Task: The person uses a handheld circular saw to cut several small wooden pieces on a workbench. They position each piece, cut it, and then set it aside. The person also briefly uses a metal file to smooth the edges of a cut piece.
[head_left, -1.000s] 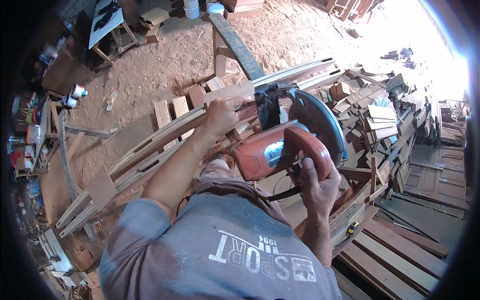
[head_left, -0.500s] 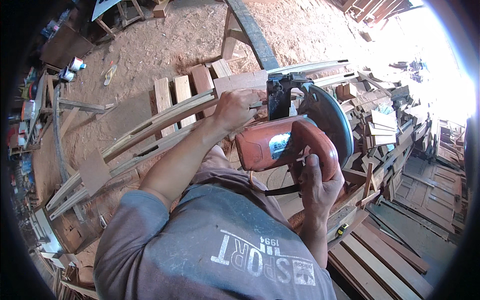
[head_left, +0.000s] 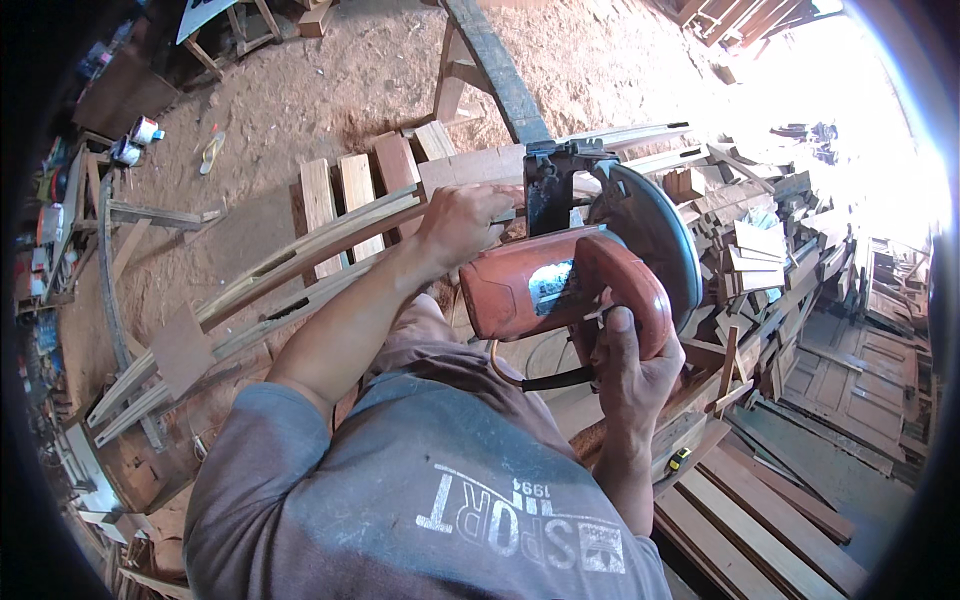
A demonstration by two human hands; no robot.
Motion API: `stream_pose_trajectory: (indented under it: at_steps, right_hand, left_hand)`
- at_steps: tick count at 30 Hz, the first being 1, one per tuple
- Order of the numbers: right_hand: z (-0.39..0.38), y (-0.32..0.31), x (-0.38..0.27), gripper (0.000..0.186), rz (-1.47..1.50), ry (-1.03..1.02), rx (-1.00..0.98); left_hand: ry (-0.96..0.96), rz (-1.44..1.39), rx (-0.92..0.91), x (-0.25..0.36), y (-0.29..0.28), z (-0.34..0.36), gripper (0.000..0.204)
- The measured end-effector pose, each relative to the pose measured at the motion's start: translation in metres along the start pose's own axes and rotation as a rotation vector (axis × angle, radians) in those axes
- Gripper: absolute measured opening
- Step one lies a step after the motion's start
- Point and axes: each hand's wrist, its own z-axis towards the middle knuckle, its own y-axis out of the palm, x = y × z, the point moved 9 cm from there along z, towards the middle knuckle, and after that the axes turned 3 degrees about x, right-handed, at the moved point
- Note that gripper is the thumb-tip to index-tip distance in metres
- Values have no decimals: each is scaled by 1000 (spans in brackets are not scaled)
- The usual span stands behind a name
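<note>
My right hand is closed on the rear handle of a red circular saw, thumb uppermost. The saw's blade guard is round and grey-blue, and its black base plate stands beside my left hand. That hand's fingers are curled at the wood, round something dark and narrow that I cannot make out. A pale board lies just beyond them, over long wooden strips. A black cable hangs below the saw.
A trestle beam runs away at the top. Short planks lie crosswise under the strips. Scrap wood is heaped at right, above long boards and a tape measure. Cans and a sandal are at left.
The view has shifted a little, moving the background in the picture. Both hands keep their hold, with the saw at much the same place on the wood.
</note>
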Motion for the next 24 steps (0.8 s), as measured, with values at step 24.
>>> stream_pose_trajectory:
  at_steps: [24]
  right_hand:
    - [-40,-82,23,50,42,-12,165]
  left_hand:
    - [-483,-317,-33,-53,-18,41,44]
